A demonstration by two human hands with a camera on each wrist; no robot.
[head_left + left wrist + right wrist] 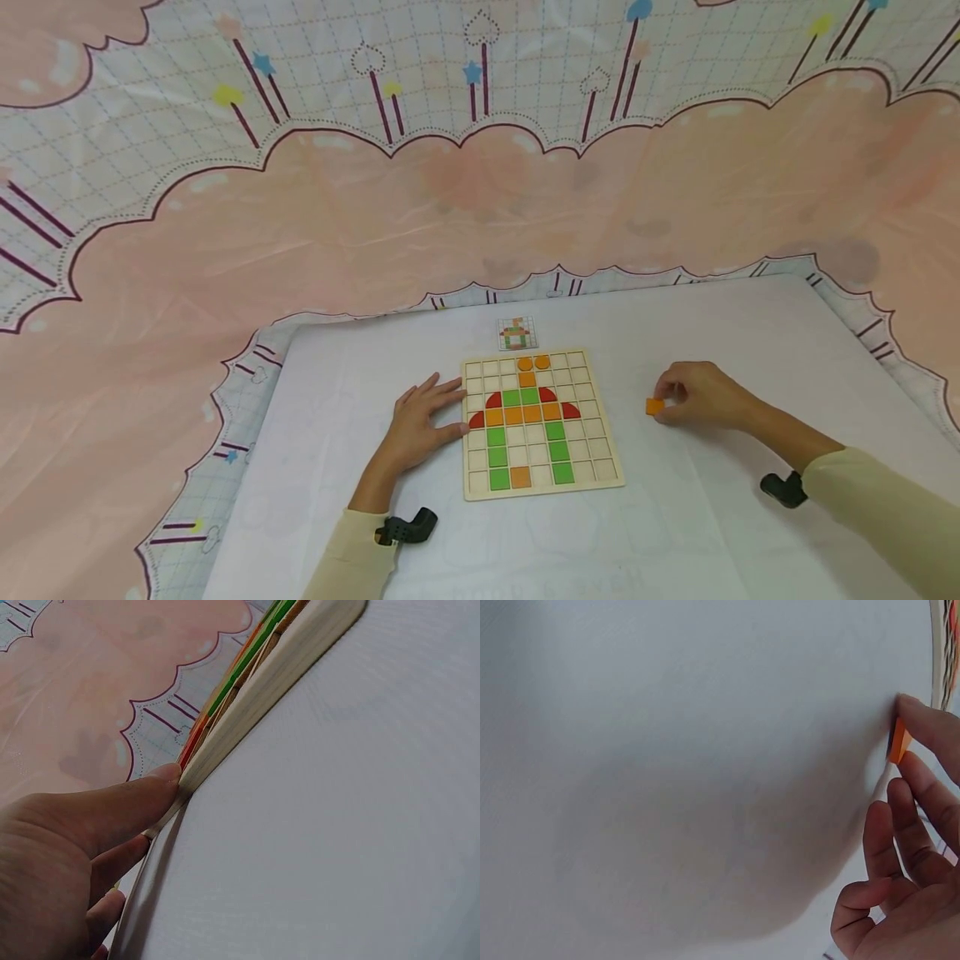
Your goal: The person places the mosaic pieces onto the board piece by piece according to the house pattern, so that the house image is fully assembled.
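Note:
A wooden grid board (597, 467) lies on the table with green, orange and red tiles set in its cells. Thumb and fingers of my left hand (420, 421) are spread along the board's left edge, touching it. In the left wrist view the thumb (142, 799) rests at the board's rim, beside a red tile. Off to the right of the board, my right hand (701, 396) pinches an orange square tile (654, 407) between thumb and fingers. The same tile shows nearly edge-on in the right wrist view, its other fingers loosely curled.
Just beyond the board lies a small pattern card (517, 333) with a similar coloured figure. A white cover (337, 375) spreads over the table. Behind it hangs a peach cloth (480, 217) with scalloped outlines. Each wrist carries a black camera mount (411, 527).

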